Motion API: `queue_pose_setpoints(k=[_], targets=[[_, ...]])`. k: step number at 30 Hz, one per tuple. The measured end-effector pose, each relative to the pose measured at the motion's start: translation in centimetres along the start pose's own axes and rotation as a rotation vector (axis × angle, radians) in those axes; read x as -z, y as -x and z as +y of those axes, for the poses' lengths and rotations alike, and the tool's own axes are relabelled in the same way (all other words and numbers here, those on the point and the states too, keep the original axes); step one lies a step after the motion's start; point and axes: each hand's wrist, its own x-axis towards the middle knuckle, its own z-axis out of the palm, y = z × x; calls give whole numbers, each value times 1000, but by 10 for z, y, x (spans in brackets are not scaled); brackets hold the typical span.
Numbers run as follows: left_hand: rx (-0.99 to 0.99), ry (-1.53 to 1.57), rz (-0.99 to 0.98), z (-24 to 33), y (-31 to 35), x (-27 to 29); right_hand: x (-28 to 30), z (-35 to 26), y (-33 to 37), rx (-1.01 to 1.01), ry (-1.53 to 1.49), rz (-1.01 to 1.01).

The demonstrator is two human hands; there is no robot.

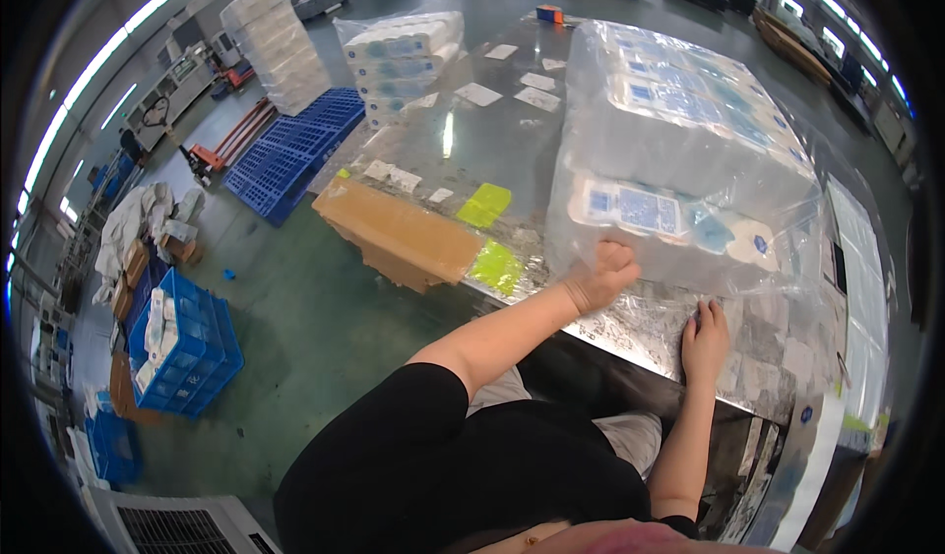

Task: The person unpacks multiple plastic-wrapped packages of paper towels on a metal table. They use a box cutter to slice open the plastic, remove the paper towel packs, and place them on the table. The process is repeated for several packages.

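A large clear plastic bag (563, 185) holds several white packs of rolls (689, 151) with blue printing, stacked on the metal tabletop (492, 111). My left hand (602, 277) is closed on the bag's film at its near left corner, fingers curled in. Against the table's front edge rests my right hand (706, 342), just short of the bag, fingers stretched and thumb apart, holding nothing. Part of the bag's loose film spreads over the right side of the table.
Brown cardboard (394, 234) and bright yellow-green tape (484, 205) line the table's left edge. Another wrapped stack (399, 62) stands at the far left. Beyond lie blue pallets (290, 151), a red pallet jack (231, 141) and a blue crate (197, 347). White sheets (861, 288) lie right.
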Motion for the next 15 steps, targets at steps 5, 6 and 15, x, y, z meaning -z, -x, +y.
queue_pose_setpoints(k=[5,6,15], targets=[[-19,27,39,-2,-2,2,6,-10,-6,108,-33,128],[-5,43,38,-3,0,-1,9,-12,-6,85,-23,118],[-25,-19,70,-2,0,-7,7,23,2,-111,-404,-52]])
